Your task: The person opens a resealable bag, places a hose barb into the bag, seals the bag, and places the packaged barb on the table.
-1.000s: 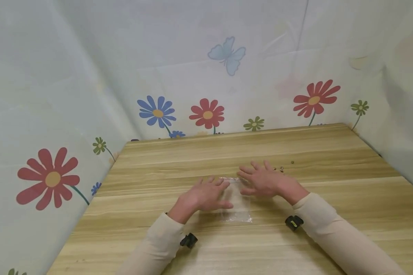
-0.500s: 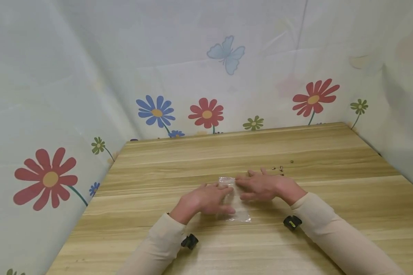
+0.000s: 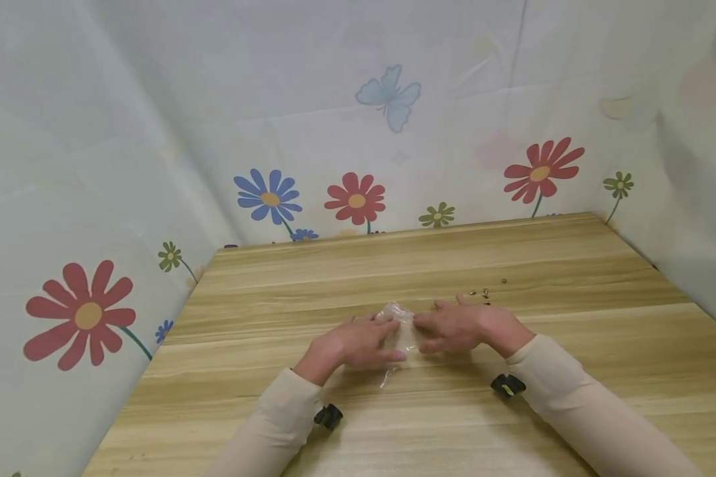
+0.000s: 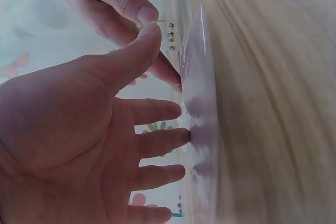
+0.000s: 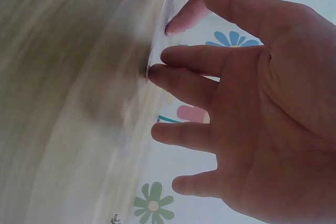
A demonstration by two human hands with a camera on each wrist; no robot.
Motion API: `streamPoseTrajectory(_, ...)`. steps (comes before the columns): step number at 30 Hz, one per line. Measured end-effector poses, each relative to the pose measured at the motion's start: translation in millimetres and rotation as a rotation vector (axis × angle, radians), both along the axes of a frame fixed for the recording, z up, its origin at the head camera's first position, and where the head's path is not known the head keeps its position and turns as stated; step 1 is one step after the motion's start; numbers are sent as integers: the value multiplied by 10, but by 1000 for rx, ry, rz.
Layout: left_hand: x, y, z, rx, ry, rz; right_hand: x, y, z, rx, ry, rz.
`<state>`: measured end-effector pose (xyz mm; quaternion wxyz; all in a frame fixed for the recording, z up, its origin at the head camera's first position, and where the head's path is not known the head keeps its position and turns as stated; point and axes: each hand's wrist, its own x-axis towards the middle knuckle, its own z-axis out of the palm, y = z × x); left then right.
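Observation:
A clear plastic bag [image 3: 407, 336] lies on the wooden table between my hands, partly hidden under the left one. My left hand [image 3: 364, 341] has its fingers spread, and their tips touch the bag's upper face in the left wrist view, where the bag [image 4: 199, 85] stands slightly raised and shiny. From the other side my right hand [image 3: 458, 326] reaches in with its fingers extended. In the right wrist view, a fingertip of the right hand [image 5: 236, 87] is right at the bag's edge [image 5: 157, 45]. Neither hand grips anything.
Several small metal pieces [image 3: 486, 295] lie on the table beyond my right hand. Black wrist cameras [image 3: 329, 417] hang under both sleeves. A pale cloth wall [image 3: 310, 132] printed with flowers borders the table's back and sides.
The bag has turned and wrinkled, its near edge shifting left under my left hand. My right fingers have lowered toward the table, and both hands stay at about the same spot.

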<state>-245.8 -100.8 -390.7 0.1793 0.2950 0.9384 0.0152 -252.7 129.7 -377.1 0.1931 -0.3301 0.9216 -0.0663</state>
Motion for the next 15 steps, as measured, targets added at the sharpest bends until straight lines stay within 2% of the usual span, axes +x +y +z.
streamPoseTrajectory(5,17,-7,47,19,8,-7,19,-2,42,-11,-2,0)
streamPoseTrajectory(10,102,7,181,-21,21,9,26,-8,56,-51,2,0)
streamPoseTrajectory(15,225,43,280,-80,-46,31,15,-62,12,-48,34,51)
